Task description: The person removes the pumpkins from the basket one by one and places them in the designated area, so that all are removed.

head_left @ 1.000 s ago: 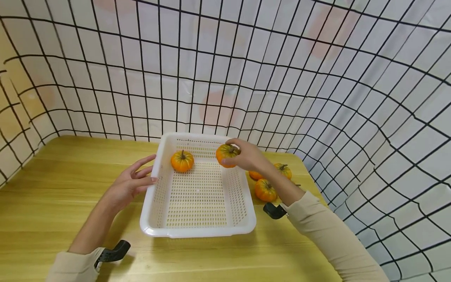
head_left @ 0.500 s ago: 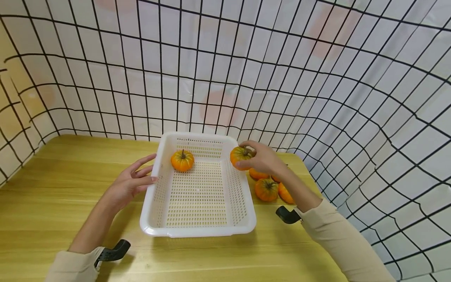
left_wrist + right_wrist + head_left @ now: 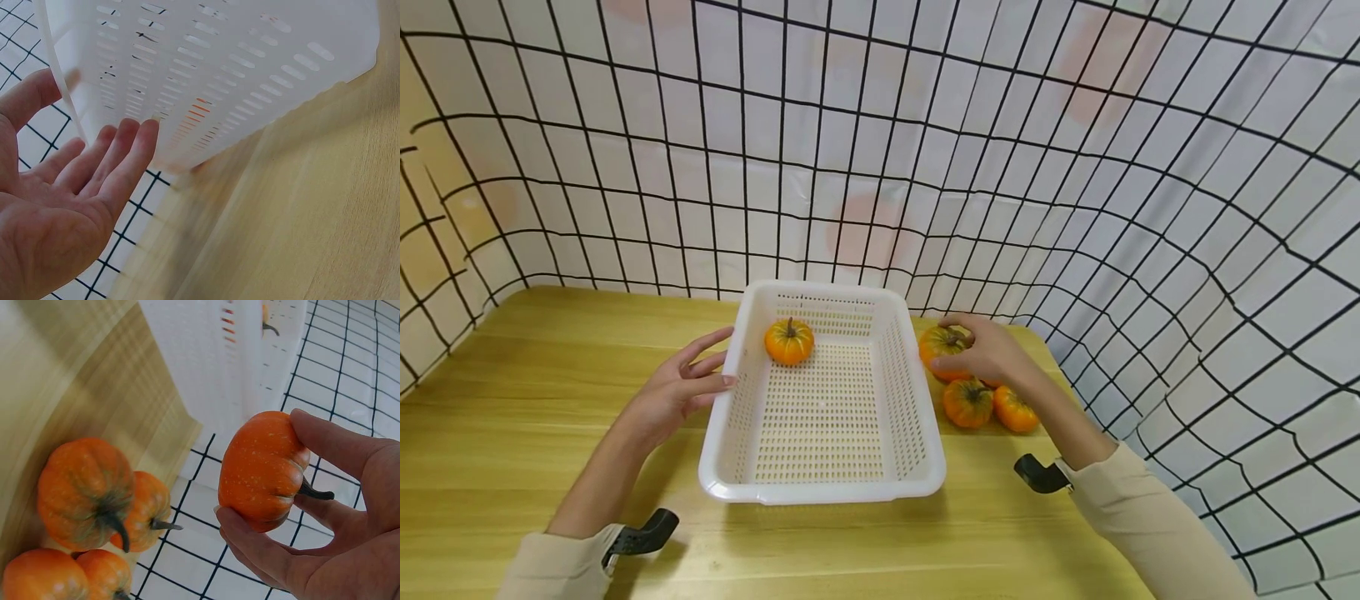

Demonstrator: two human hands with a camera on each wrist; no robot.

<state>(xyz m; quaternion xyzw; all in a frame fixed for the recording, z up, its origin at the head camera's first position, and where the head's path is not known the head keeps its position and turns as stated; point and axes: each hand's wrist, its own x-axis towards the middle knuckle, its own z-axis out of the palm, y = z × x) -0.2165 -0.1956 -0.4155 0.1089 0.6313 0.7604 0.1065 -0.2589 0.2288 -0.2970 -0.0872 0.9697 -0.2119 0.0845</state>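
Note:
A white perforated plastic basket stands on the wooden table. Inside it, near the far left corner, lies one small orange pumpkin. At the basket's left side, my left hand holds the rim, thumb over the edge and fingers along the outer wall. Outside the right wall, my right hand grips another small pumpkin between thumb and fingertips, its stem toward the palm. This pumpkin is held above the table, beside further pumpkins.
Several small pumpkins sit clustered on the table right of the basket, partly hidden by my right hand in the head view. A black wire grid backed by white sheeting encloses the table at the back and sides.
My right hand has moved right with its pumpkin, from over the basket's far right corner to outside the right wall, lower. The left hand and basket stay put.

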